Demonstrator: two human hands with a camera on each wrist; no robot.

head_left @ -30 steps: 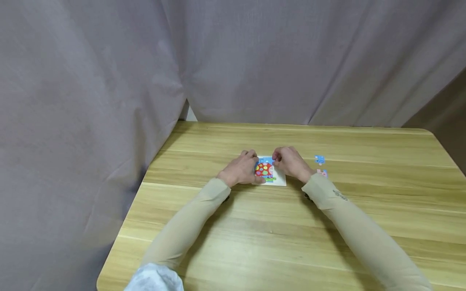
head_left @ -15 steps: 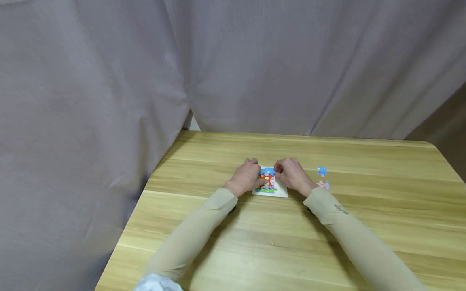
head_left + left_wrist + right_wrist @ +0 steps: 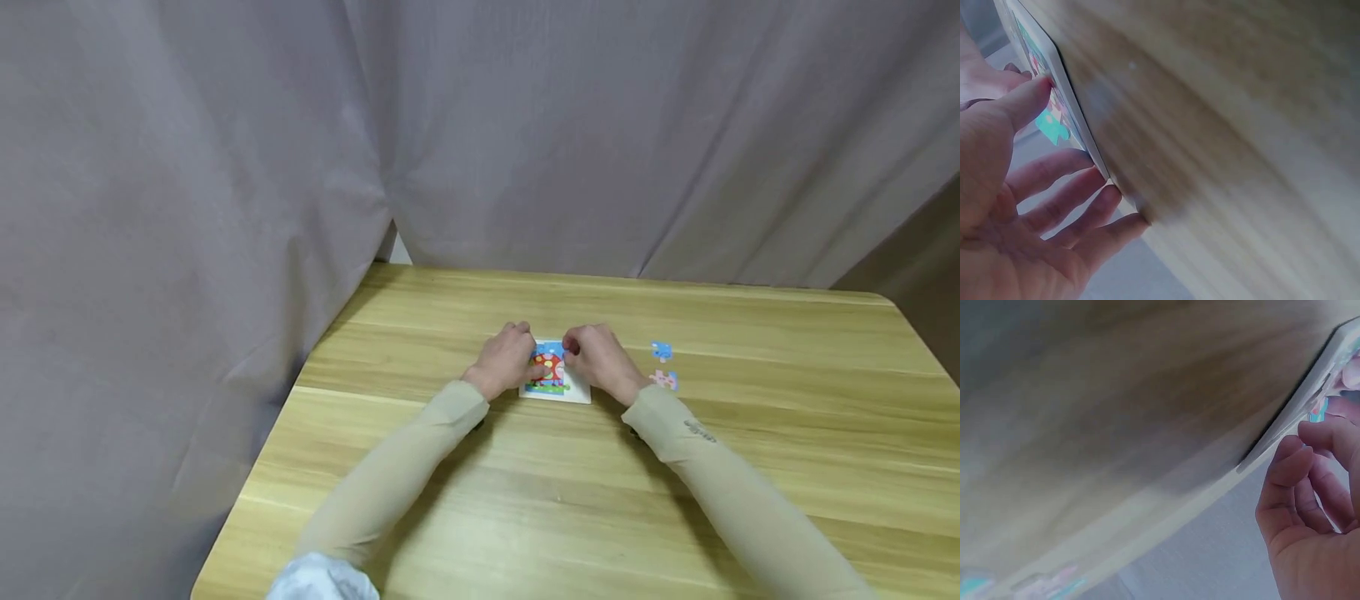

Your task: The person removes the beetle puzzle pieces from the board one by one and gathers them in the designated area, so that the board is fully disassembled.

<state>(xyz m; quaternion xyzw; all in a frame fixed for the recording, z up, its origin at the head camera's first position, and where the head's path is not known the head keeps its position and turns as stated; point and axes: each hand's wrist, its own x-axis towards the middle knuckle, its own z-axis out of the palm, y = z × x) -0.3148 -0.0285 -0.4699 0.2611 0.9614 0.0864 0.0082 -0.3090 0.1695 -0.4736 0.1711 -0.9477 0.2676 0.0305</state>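
A white puzzle board (image 3: 577, 395) lies on the table, with joined pieces showing a red spotted picture (image 3: 551, 367) on its left part. My left hand (image 3: 504, 360) holds the board's left side. In the left wrist view its thumb (image 3: 1032, 100) presses on the picture while the fingers (image 3: 1072, 194) lie along the edge. A teal piece (image 3: 1052, 128) shows beyond that thumb. My right hand (image 3: 602, 365), fingers curled, pinches a small puzzle piece (image 3: 1319, 410) at the picture's upper right, mostly hidden by the fingertips. The board's right part is bare white.
Two loose puzzle pieces lie right of the board: a blue one (image 3: 662, 351) farther back and a pink and blue one (image 3: 663, 380) beside the right wrist. The wooden table (image 3: 558, 500) meets grey curtains (image 3: 525, 150) at the back and left.
My left thumb has moved from the board's near edge up onto the middle of the picture. The right hand stays at the upper right of the picture. The head view has shifted slightly.
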